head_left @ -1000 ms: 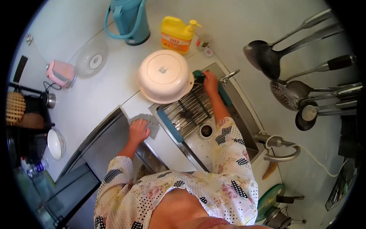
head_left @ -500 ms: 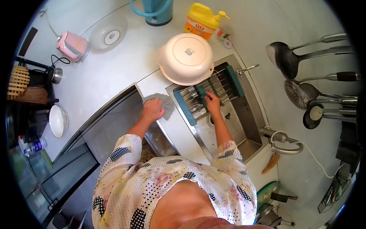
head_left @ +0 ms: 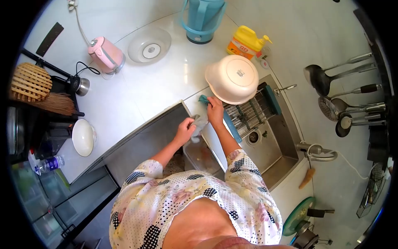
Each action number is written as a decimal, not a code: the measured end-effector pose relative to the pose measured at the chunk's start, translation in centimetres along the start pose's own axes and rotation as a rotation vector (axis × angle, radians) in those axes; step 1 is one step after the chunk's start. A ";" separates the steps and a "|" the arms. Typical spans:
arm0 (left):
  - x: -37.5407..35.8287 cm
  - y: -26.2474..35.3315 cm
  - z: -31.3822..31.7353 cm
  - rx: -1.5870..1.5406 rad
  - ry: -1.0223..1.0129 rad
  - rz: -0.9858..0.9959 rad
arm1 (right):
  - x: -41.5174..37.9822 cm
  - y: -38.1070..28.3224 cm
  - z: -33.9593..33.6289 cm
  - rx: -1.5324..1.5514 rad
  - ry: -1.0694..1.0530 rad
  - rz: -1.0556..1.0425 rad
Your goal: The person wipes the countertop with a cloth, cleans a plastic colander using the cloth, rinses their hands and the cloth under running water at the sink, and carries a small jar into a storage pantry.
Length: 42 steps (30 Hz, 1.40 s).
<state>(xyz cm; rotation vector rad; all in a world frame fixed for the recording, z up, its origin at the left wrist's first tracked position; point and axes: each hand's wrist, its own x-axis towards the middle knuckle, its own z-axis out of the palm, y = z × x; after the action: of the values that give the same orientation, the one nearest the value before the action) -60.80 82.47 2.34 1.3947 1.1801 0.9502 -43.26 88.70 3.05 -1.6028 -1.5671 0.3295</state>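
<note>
- The grey cloth [head_left: 201, 124] is gripped by the left hand [head_left: 185, 131], with the fingers curled over it; the remainder is left loose on the side toward the sink. A bunched hold of this kind is presumably used so that the soft material is kept under control.
- The green cloth [head_left: 203, 99] is pinched by the right hand [head_left: 215, 109] at the far edge of the counter strip [head_left: 214, 143], just beside the basin. The exact finger placement cannot be told, since the hand is seen from above.
- Both cloths are held near each other, between the sink [head_left: 287, 135] and the open space at the counter's front, above a clear container [head_left: 195, 154]. By this position, both forearms are kept clear of the sink's interior.
- The basin [head_left: 237, 74] is set upside down, partly over the slatted rack [head_left: 251, 111]; drainage is the likely reason for the inverted position.
- The rack is laid across one end of the sink, probably so that drips are caught below, while the other end is left uncovered.
- The yellow pump bottle [head_left: 244, 41] is stood behind the basin, pump uppermost, seemingly for ready access from the sink.
</note>
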 end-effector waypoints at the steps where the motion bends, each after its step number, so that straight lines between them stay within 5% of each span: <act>1: -0.7 0.2 -1.5 -0.062 -0.015 -0.063 | 0.9 -0.5 1.3 -0.046 0.020 -0.062; 6: -3.4 -0.6 -7.9 -0.103 0.033 -0.083 | 6.8 -1.7 7.2 -0.289 -0.007 -0.208; 9: -4.5 -0.2 -10.8 -0.092 0.057 -0.082 | 9.5 0.8 12.2 -0.395 0.027 -0.056; 13: -5.5 -1.7 -12.9 -0.109 0.118 -0.075 | 8.5 0.9 12.9 -0.503 -0.001 -0.146; 17: -5.3 -1.2 -13.3 -0.095 0.095 -0.091 | 3.8 0.6 9.5 -0.424 -0.203 -0.280; 23: -3.6 0.8 -12.2 -0.117 0.010 -0.054 | -5.1 -2.3 1.7 -0.316 -0.345 -0.201; 30: -1.8 0.2 -10.5 -0.116 -0.105 -0.026 | -16.5 -2.0 -6.2 -0.325 -0.249 -0.059; 36: -0.5 0.6 -9.3 -0.118 -0.295 -0.106 | -28.6 0.3 -12.8 -0.507 -0.066 0.318; 42: -1.0 -1.6 -7.4 -0.199 -0.376 -0.118 | -31.8 0.9 -18.1 -0.650 0.141 0.529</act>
<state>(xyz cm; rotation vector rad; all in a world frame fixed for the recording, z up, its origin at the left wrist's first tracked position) -68.40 83.07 1.99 1.2615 0.8508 0.6659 -35.70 52.94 1.83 -2.4882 -1.1754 -0.0348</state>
